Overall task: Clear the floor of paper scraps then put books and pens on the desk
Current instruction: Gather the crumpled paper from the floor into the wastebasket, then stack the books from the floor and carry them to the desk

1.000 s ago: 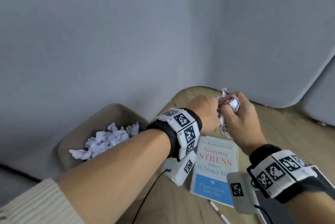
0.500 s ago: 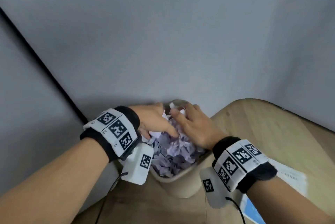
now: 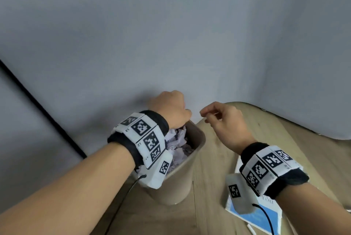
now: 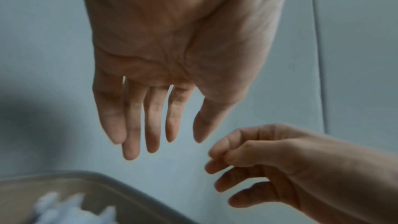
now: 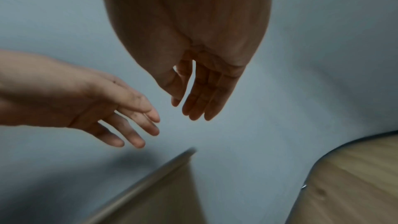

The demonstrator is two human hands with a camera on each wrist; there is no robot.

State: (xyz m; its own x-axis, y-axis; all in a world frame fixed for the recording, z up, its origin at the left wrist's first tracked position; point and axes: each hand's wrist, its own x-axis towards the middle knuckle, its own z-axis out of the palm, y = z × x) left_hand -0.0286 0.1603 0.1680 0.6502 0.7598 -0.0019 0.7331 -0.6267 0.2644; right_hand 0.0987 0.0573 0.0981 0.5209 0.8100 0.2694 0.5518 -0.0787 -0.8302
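Observation:
A beige waste bin (image 3: 182, 181) stands on the wooden floor against the wall, filled with crumpled white paper scraps (image 3: 178, 143). My left hand (image 3: 171, 109) hovers over the bin's far rim, fingers straight and empty (image 4: 150, 125). My right hand (image 3: 222, 118) hangs just right of the bin with loosely relaxed fingers (image 5: 193, 94) and holds nothing. A blue and white book (image 3: 266, 210) lies on the floor under my right wrist, partly hidden by it. A white pen (image 3: 251, 230) lies at the book's near edge.
A grey wall (image 3: 171, 35) rises right behind the bin. A black line (image 3: 43, 107) runs diagonally across the wall at the left. The wooden floor (image 3: 209, 206) spreads to the right, bounded by a curved grey panel (image 3: 303, 82).
Both hands carried a paper wad from above the book to the bin and pressed it in. Now they have lifted off the scraps, empty, and the right hand has drawn to the right.

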